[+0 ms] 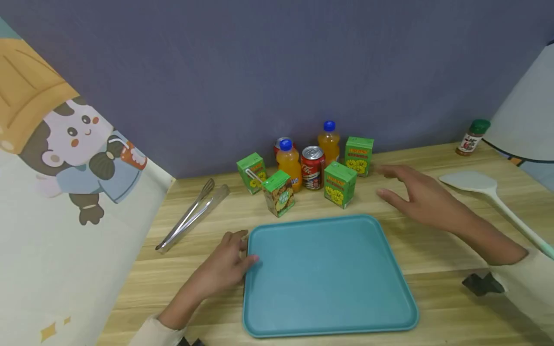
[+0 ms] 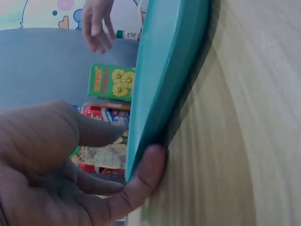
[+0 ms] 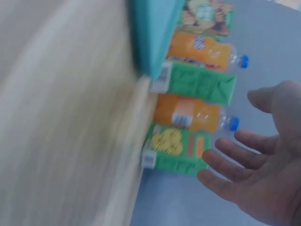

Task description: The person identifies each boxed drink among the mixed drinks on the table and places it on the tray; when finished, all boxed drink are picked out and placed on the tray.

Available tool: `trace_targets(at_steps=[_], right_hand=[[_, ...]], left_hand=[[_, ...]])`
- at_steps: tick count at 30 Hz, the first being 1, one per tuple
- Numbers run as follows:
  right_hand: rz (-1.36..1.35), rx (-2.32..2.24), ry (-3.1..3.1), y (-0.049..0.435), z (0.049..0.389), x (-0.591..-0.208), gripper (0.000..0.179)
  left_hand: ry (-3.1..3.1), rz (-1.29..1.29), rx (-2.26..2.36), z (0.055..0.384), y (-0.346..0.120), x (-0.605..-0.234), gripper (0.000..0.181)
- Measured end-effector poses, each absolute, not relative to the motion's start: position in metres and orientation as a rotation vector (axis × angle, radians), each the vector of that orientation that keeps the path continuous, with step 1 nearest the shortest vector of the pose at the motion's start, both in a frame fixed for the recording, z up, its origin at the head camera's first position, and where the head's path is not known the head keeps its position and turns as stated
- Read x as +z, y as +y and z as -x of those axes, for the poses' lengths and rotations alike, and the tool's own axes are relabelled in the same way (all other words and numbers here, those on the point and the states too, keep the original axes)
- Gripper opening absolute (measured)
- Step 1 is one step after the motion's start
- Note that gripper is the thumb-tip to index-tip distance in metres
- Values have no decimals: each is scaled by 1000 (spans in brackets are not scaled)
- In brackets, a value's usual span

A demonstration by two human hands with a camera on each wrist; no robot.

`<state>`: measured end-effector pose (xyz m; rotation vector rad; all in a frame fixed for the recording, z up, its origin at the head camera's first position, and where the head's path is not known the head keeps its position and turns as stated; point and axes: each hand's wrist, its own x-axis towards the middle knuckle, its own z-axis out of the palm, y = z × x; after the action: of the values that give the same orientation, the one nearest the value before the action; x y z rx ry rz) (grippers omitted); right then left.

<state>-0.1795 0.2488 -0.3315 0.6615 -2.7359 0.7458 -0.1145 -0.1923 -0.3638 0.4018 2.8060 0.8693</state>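
Note:
A blue-green rectangular tray (image 1: 324, 276) lies on the wooden table. At its left edge, my left hand (image 1: 222, 264) grips the rim, thumb on the upper side and a fingertip (image 2: 153, 162) at the underside. My right hand (image 1: 426, 197) is held empty with fingers spread, to the right of the green juice boxes. Nearest to it are the back right juice box (image 1: 358, 156) and the front right juice box (image 1: 339, 185). Behind the tray also stand a brown-fronted carton (image 1: 279, 194), a red soda can (image 1: 312, 168) and two orange soda bottles with blue caps (image 1: 289, 163).
Metal tongs (image 1: 190, 216) lie on the table's left side. Another green juice box with a straw (image 1: 252, 173) and a partly hidden red can stand at the back. To the right are a pale long-handled spatula (image 1: 497, 194) and a green-capped seasoning jar (image 1: 472, 138).

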Motion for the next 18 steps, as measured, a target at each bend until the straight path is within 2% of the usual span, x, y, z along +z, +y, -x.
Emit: trace_targets(at_steps=[5, 18], right_hand=[[-684, 989, -2694, 226, 194, -327, 56], [-717, 1241, -2768, 202, 217, -342, 72]], left_hand=[[2825, -421, 916, 119, -188, -371, 58], [2781, -403, 953, 125, -188, -375, 52]])
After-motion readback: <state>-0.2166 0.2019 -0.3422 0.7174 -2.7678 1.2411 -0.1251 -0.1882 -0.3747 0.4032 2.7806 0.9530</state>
